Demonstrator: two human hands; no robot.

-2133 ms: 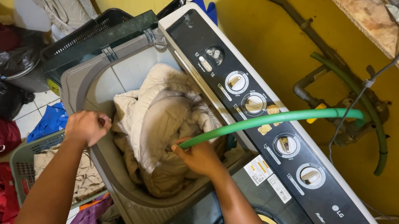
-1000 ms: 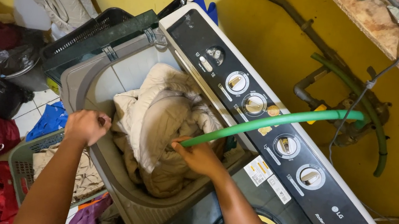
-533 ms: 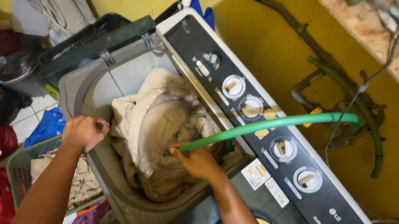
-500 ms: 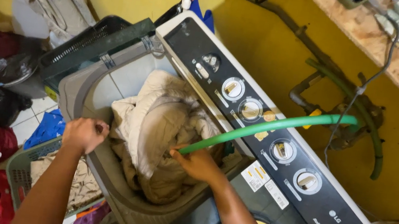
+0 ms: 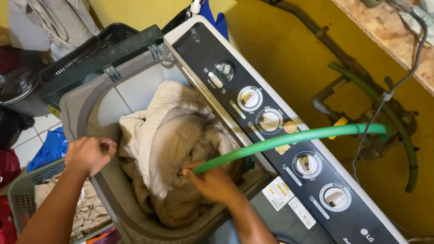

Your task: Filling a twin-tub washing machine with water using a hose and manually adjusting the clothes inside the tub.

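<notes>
Right hand (image 5: 213, 180): closed around the green hose (image 5: 289, 140), its end aimed down into the beige laundry (image 5: 167, 143), apparently to fill the twin-tub washing machine (image 5: 296, 210). Left hand (image 5: 89, 154): fisted on the tub's near rim (image 5: 117, 205), seemingly as a brace. Against the earlier frame: both grips and the hose's arc unchanged.

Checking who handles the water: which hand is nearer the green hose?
Right. The right hand grips the green hose end over the laundry; the left hand rests on the tub rim, apart.
</notes>
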